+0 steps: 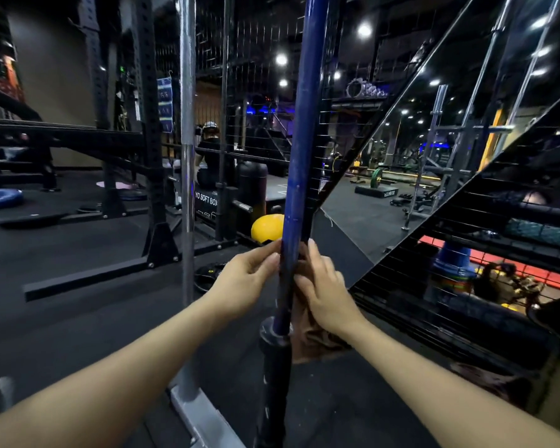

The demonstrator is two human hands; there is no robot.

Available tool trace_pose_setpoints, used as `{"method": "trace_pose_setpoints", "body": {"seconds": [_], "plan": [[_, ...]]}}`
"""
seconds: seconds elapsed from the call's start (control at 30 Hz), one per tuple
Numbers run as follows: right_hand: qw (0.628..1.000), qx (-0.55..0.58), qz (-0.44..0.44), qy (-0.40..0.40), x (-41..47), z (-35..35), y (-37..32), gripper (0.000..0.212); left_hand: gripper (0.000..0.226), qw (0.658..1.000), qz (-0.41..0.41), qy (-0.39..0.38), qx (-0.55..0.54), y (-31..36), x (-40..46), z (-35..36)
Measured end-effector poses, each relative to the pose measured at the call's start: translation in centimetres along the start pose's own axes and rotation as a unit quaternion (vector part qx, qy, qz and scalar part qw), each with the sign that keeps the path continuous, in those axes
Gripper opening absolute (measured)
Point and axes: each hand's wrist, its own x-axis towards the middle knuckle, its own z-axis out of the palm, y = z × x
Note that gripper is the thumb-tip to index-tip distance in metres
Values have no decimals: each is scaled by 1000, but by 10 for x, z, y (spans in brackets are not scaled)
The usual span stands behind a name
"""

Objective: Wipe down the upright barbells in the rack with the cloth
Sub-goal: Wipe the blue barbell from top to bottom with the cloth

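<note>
Location: a dim indoor gym — black rubber flooring [78, 318], black perforated steel power rack [152, 176], blue round weight plate [0, 198] lying on the floor, yellow rounded ball [267, 227] near a black box printed "SOFT BOX" [206, 202]. Large wall mirror [417, 150] reflects more racks and a green-plated loaded bar [376, 178] — ceiling spotlights above.

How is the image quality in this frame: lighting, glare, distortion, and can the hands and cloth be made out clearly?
Head view: dim gym, ceiling spotlights blown out; wide-angle bending leans the blue barbell and chrome barbell; left hand and right hand well lit and sharp; brown cloth dark, its detail muddy.
</note>
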Motion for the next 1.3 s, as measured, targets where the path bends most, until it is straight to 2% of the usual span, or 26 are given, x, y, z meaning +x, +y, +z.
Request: {"method": "trace_pose_setpoints", "body": {"seconds": [0.1, 0.13, 0.2, 0.3, 0.37, 0.4, 0.47, 0.57, 0.6, 0.7, 0.77, 0.93, 1.03, 1.07, 1.13, 1.2, 1.27, 1.3], "plan": [[996, 74, 41, 40, -7, -31, -2, 71, 18, 990, 47, 115, 64, 19, -7, 5], [993, 98, 45, 46, -8, -42, -4, 75, 14, 990, 50, 122, 52, 25, -7, 9], [987, 145, 60, 41, -11, -58, -9, 87, 10, 996, 15, 85, 4, 34, -8, 23], [967, 237, 91, 33, -17, -69, -13, 92, 23, 994, -68, -8, -86, 39, -12, 45], [955, 278, 97, 15, -21, -72, -8, 87, 29, 985, -100, -57, -126, 42, -14, 55], [954, 284, 99, 0, -22, -75, -6, 85, 24, 982, -108, -61, -141, 44, -14, 59], [945, 310, 108, -18, -25, -83, 1, 73, 13, 983, -119, -22, -138, 44, -11, 65], [908, 398, 126, -32, -28, -99, 12, 35, 15, 989, -120, 30, -83, 36, -3, 71], [897, 419, 137, -37, -29, -103, 17, 28, 14, 990, -119, 37, -69, 36, -3, 73], [870, 458, 176, -58, -33, -113, 29, 32, 13, 990, -121, 52, -44, 34, 1, 82], [854, 474, 203, -66, -37, -116, 35, 27, 14, 988, -133, 71, -30, 33, 5, 88], [835, 481, 261, 57, -34, -129, 41, 20, 13, 962, -243, 76, -102, 23, 11, 93], [832, 469, 278, 97, -28, -130, 39, 19, 8, 966, -221, 127, 40, 17, 11, 97], [831, 470, 279, 100, -27, -129, 38, 20, 7, 967, -205, 137, 58, 19, 8, 99], [826, 483, 276, 90, -25, -124, 33, 20, 15, 971, -226, 72, -22, 27, 2, 106], [824, 499, 262, 58, -26, -120, 28, 20, 38, 945, -307, -22, -112, 35, -4, 109], [848, 475, 232, 40, -25, -115, 24, 18, 65, 915, -337, -62, -213, 37, -4, 108], [869, 442, 219, 49, -24, -112, 23, 16, 64, 907, -326, -60, -258, 37, -2, 106]]}}
